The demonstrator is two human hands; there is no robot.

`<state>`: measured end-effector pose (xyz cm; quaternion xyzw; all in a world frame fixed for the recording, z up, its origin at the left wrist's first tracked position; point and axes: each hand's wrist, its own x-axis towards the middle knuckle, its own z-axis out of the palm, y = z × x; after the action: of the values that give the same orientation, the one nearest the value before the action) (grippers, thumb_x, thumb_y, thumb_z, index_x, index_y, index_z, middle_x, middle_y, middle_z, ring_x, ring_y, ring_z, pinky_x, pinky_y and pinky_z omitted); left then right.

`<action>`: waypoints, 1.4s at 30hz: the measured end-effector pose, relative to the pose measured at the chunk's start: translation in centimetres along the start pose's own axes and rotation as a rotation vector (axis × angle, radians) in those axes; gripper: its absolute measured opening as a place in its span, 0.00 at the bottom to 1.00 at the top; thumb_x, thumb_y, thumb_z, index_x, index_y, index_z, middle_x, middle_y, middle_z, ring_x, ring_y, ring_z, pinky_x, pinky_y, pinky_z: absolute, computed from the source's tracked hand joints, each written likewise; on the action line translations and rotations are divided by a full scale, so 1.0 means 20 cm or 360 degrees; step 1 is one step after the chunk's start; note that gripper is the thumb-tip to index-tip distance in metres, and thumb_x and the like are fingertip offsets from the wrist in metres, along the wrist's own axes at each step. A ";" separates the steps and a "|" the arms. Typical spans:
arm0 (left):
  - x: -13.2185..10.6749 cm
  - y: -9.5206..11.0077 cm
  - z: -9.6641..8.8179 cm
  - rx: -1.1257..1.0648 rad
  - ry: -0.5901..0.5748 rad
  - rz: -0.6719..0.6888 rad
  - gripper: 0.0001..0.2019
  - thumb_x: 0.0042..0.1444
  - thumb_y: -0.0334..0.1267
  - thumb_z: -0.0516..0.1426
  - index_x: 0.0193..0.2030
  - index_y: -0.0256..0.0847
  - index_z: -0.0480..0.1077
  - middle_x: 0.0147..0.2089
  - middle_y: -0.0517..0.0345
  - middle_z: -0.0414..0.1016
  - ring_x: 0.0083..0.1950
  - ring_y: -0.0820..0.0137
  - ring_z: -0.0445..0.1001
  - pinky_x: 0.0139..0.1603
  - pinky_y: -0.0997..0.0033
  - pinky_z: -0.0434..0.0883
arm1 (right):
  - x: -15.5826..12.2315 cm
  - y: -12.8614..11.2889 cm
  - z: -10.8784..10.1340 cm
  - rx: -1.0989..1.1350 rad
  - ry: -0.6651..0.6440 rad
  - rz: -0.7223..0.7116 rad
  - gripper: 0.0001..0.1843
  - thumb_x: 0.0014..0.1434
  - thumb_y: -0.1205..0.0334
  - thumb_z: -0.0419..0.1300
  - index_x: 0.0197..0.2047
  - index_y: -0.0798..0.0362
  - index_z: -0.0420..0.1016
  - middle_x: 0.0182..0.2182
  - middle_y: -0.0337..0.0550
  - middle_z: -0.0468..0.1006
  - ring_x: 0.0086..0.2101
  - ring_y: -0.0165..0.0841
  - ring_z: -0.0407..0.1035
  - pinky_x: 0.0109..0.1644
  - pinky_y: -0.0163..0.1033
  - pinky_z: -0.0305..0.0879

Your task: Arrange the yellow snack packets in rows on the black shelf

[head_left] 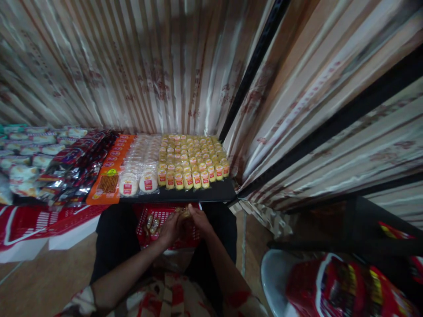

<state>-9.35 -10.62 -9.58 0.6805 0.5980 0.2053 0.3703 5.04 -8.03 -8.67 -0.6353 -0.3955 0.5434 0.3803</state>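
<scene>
Both hands meet low over a red plastic basket [141,219] with perforated walls, set between the person's knees in dark trousers [115,242]. The left hand [170,229] is partly closed, its fingers curled against a small golden-brown packet [183,214]. The right hand [198,218] is likewise partly closed on the packet from the other side. The packet is above the basket, held between the two hands; dim light and blur hide its exact outline and the fingertip contact. Inside the basket, left of the hands, lie several small, rounded wrapped pieces [154,226] with a slight shine.

Directly beyond stands a smooth black shelf [216,193]. At its right end, short yellow packets [188,179] in clear film with red-and-white labels form close rows. Beside them are two columns of flat, pale discs [128,185] in crinkled transparent wrap, then a flat orange bag [105,182] printed with brown sticks. Farther left, dark glossy pouches [77,156] overlap in a pile, next to plump white wrapped packs [24,155].

A pleated, striped curtain [158,66] hangs behind, its folds uneven, with a straight black bar [253,66] running diagonally across it.
</scene>
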 end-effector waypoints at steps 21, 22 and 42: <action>0.01 0.24 -0.02 -0.0470 0.0183 0.0033 0.14 0.56 0.36 0.47 0.48 0.38 0.64 0.46 0.50 0.75 0.47 0.66 0.73 0.50 0.64 0.67 | -0.16 -0.16 -0.13 0.0471 -0.0105 -0.0058 0.20 0.46 0.53 0.64 0.39 0.56 0.72 0.24 0.37 0.76 0.22 0.25 0.69 0.28 0.30 0.65; 0.01 0.26 -0.02 -0.0485 0.0198 0.0036 0.13 0.56 0.37 0.47 0.47 0.39 0.64 0.44 0.51 0.75 0.45 0.66 0.73 0.49 0.65 0.68 | -0.16 -0.16 -0.14 0.0453 -0.0068 -0.0103 0.19 0.46 0.54 0.63 0.39 0.56 0.71 0.25 0.37 0.76 0.22 0.26 0.68 0.27 0.30 0.65; 0.32 0.65 0.16 -0.0582 0.0366 0.0146 0.10 0.52 0.28 0.51 0.41 0.39 0.67 0.39 0.54 0.70 0.40 0.71 0.71 0.45 0.70 0.69 | -0.09 -0.22 -0.30 -0.0676 0.1019 -0.0856 0.24 0.58 0.59 0.45 0.55 0.60 0.66 0.48 0.58 0.71 0.45 0.39 0.68 0.49 0.46 0.65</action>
<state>2.79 -5.35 -2.89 0.6006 0.5576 0.4031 0.4073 10.33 -8.32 -3.23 -0.7098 -0.5114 0.1094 0.4719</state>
